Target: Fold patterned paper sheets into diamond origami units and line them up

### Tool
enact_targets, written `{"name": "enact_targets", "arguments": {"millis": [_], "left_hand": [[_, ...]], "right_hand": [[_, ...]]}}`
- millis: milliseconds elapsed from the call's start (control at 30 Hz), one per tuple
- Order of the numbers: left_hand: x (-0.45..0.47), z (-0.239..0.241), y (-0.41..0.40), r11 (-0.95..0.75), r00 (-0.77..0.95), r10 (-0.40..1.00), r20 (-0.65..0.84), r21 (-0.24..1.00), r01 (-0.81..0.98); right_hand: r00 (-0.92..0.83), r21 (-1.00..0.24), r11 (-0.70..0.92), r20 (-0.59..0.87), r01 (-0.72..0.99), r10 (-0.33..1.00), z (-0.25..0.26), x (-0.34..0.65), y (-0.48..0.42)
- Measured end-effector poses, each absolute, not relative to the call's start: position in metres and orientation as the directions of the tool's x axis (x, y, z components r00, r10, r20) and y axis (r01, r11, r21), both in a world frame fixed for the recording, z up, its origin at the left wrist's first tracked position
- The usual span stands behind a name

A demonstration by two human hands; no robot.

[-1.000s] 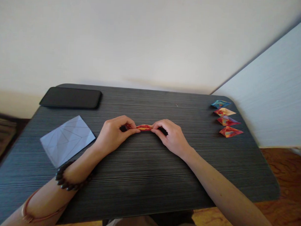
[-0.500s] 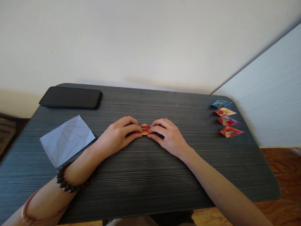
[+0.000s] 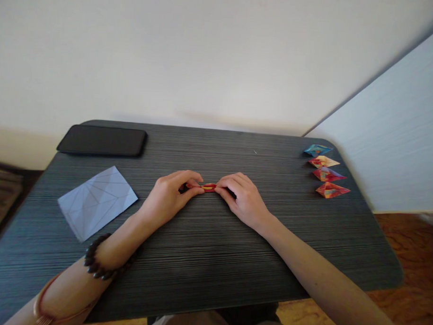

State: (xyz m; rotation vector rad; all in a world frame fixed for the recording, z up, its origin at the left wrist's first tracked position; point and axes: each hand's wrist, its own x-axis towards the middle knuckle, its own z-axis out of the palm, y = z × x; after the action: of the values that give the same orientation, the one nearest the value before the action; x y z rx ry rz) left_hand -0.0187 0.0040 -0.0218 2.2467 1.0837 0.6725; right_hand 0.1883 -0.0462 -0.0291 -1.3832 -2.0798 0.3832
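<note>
Between my two hands, at the middle of the table, is a small red and yellow piece of folded paper [image 3: 209,187]. My left hand [image 3: 172,190] pinches its left end between thumb and fingers. At the right end, the thumb and fingertips of my right hand [image 3: 242,195] are closed on it too. The folded paper now shows as a thin, narrow strip, its ends covered by my fingertips. A dark beaded bracelet [image 3: 101,256] and a copper-coloured bangle [image 3: 41,298] circle my left wrist and forearm.
On the dark table [image 3: 213,257], a creased pale paper sheet [image 3: 97,203] lies left of my left arm. Behind it rests a black phone [image 3: 101,140]. Several folded paper pieces, blue [image 3: 317,150], yellow-red [image 3: 323,161] and red [image 3: 332,190] among them, line the right side. A wall rises behind.
The folded paper has turned from showing its wider patterned face to a thin edge. My left fingers have shifted, with the index lifted a little; both hands stay in nearly the same place.
</note>
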Motion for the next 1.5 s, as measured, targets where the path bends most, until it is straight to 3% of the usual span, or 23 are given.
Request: {"name": "enact_targets", "arguments": {"millis": [200,300,400,533,700,833,967,1233,1500], "left_hand": [[-0.019,-0.016,0.009,-0.540,0.590,0.793,0.149,0.620,0.569],[-0.019,-0.017,0.010,-0.537,0.578,0.804,0.139,0.586,0.607],[-0.019,-0.020,0.009,-0.536,0.559,0.819,0.130,0.524,0.662],[-0.018,-0.022,0.008,-0.516,0.535,0.838,0.107,0.475,0.713],[-0.021,-0.022,0.009,-0.625,0.664,0.741,0.104,0.470,0.624],[-0.023,-0.020,0.010,-0.649,0.694,0.714,0.094,0.460,0.605],[-0.024,-0.018,0.010,-0.645,0.686,0.722,0.089,0.445,0.622],[-0.027,-0.018,0.012,-0.581,0.656,0.754,0.042,0.509,0.635],[-0.028,-0.026,0.011,-0.528,0.559,0.824,0.091,0.479,0.701]], "right_hand": [[-0.159,-0.648,0.296,0.262,0.702,0.952,-0.028,0.190,-0.043],[-0.183,-0.677,0.277,0.208,0.682,0.961,-0.025,0.190,-0.041],[-0.217,-0.626,0.268,0.157,0.732,0.963,-0.022,0.190,-0.041],[-0.134,-0.574,0.184,0.130,0.798,0.983,-0.021,0.190,-0.039],[-0.157,-0.558,0.194,0.113,0.807,0.981,-0.023,0.188,-0.040],[-0.239,-0.390,0.324,0.252,0.862,0.938,-0.025,0.185,-0.048],[-0.316,-0.259,0.380,0.257,0.888,0.913,-0.029,0.184,-0.051],[-0.283,-0.283,0.315,0.150,0.906,0.947,-0.027,0.184,-0.047],[-0.286,-0.305,0.309,0.118,0.901,0.951,-0.023,0.185,-0.047]]}}
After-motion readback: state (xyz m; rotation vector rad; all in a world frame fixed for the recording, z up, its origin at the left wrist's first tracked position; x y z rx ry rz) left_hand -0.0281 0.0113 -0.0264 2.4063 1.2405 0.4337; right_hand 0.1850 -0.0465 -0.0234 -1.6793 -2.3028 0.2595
